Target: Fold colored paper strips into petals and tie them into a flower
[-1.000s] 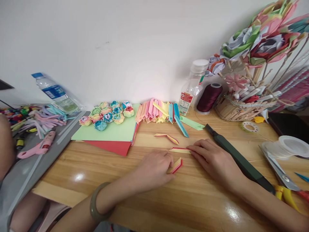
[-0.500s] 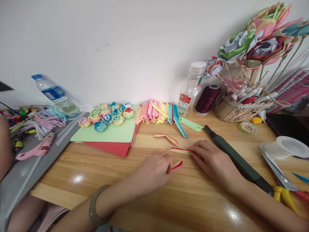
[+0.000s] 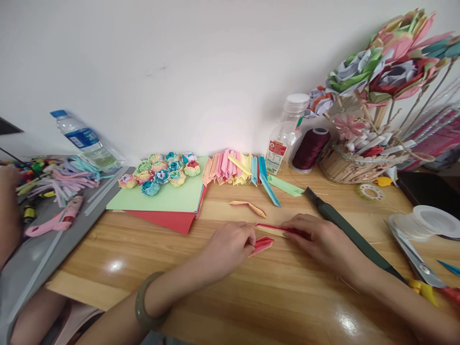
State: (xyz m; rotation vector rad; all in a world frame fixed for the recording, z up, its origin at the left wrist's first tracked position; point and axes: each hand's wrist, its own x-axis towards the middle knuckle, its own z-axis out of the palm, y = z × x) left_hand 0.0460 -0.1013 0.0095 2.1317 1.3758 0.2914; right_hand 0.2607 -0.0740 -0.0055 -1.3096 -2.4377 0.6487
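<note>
My left hand (image 3: pixel 233 244) is closed on a folded pink and red paper piece (image 3: pixel 263 245), whose tip sticks out to the right of the fingers. My right hand (image 3: pixel 312 235) pinches the right end of a folded red and yellow paper strip (image 3: pixel 270 227). The strip's other end lies close to my left fingertips. Just beyond both hands a separate folded yellow and red strip (image 3: pixel 248 207) rests on the wooden table (image 3: pixel 215 297). Behind it stands a row of folded papers (image 3: pixel 230 167) in pink, yellow and blue.
Small paper flowers (image 3: pixel 161 176) sit on green paper (image 3: pixel 183 199) at the left. A dark green tool (image 3: pixel 352 232), scissors (image 3: pixel 419 263) and a white spool (image 3: pixel 413 223) lie right. Bottles, purple thread (image 3: pixel 311 149) and a flower basket (image 3: pixel 362 165) stand behind. Another person's arm (image 3: pixel 7 211) shows far left.
The pink and red piece in my left hand now shows more and looks wider. My right hand and its strip have shifted slightly right and nearer. The whole view has moved a little.
</note>
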